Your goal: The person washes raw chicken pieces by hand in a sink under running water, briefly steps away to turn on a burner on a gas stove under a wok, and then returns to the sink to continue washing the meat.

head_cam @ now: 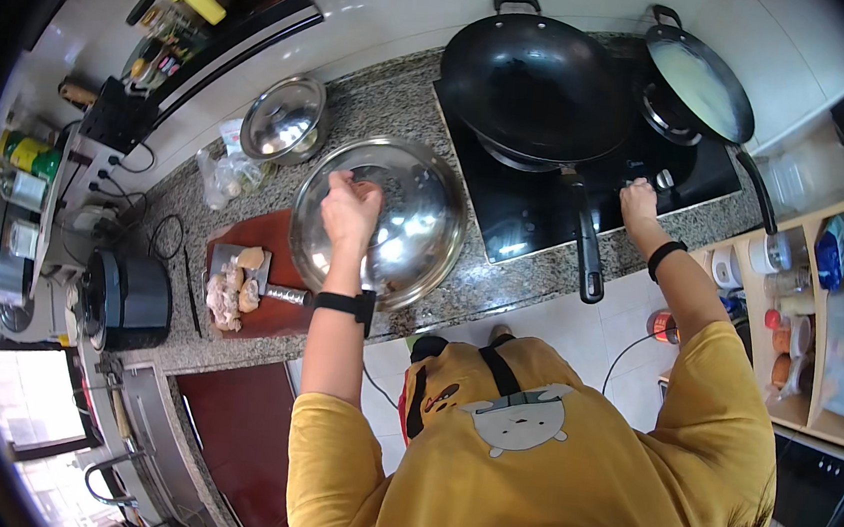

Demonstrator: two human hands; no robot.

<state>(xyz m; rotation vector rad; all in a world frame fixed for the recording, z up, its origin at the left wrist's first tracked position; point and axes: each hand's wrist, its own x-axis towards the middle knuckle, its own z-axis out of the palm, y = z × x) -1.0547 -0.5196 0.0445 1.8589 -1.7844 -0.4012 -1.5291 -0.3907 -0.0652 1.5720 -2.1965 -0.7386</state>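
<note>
My left hand (pixel 351 208) is closed at the top of a large domed metal lid (pixel 425 226), which lies over the counter and overlaps the edge of a red-brown cutting board (pixel 281 236). My right hand (pixel 638 200) grips a small part, likely a control knob, at the front of the black cooktop (pixel 512 222); a second knob (pixel 664 179) shows beside it. A big black wok (pixel 535 85) sits on the left burner, its handle towards me. On the board a metal cleaver (pixel 287 295) lies beneath pieces of raw meat (pixel 225 295).
A smaller pan (pixel 701 85) with pale contents stands at the right burner. Behind the board are a lidded steel pot (pixel 284 120) and plastic bags (pixel 226 179). A dark rice cooker (pixel 125 301) stands at the left. Wooden shelves (pixel 801 319) hold jars on the right.
</note>
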